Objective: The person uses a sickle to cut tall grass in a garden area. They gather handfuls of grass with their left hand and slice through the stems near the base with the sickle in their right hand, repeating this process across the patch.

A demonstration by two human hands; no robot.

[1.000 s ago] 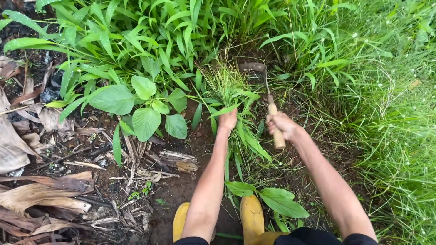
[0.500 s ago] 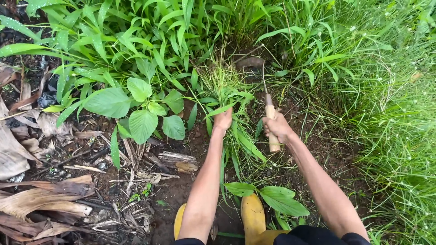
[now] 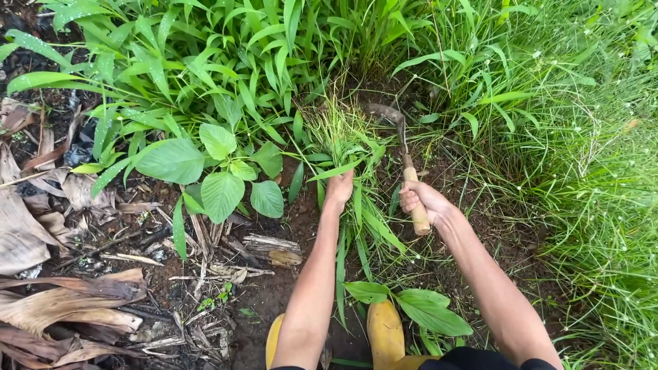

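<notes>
Looking down from the head view, the left hand [image 3: 338, 190] is seen closed in a fist around a tuft of grass [image 3: 336, 137], whose blades rise up and away from the grip. Just beside it, the right hand [image 3: 421, 200] is wrapped tightly round the pale wooden handle of a small sickle [image 3: 404, 164]. The tool's long axis runs forward from that grip, and its dark curved blade is hooked leftward behind the tuft's far side. The grass looks thin, green and wet above dark soil [image 3: 288, 288].
</notes>
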